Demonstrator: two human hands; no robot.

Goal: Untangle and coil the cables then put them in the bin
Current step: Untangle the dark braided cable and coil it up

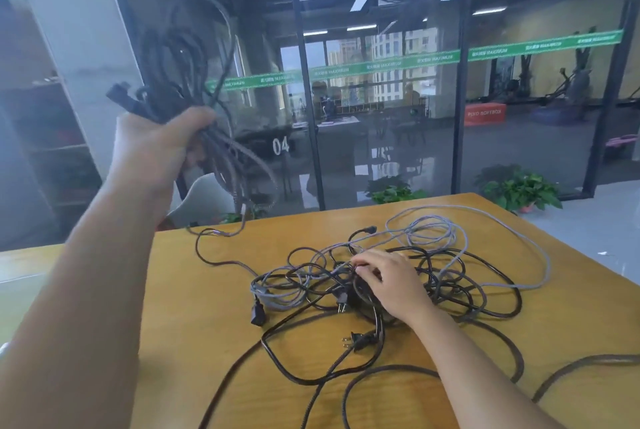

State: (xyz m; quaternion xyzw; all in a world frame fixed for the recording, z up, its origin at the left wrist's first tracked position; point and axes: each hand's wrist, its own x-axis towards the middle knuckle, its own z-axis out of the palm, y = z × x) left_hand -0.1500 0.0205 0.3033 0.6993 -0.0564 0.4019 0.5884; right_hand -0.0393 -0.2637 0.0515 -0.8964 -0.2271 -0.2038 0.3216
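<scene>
The fingers (195,123) of the left hand (157,148) are curling round a bunch of dark cables (180,82), gripping it high above the bench's (194,290) far left edge. Loops are standing up above the fist and hanging below it, and one strand is trailing down onto the bench. The right hand (391,284) is lying palm down on the tangle (381,276) in the middle of the bench, its fingers (363,262) bending into the knot of black and grey cables; whether they are pinching a strand, I cannot tell. A grey cable (485,241) is looping off to the right. Two black plugs (356,341) are lying near the front of the tangle. Potted plants (519,191) are standing beyond the bench, before a glass wall (381,82).
</scene>
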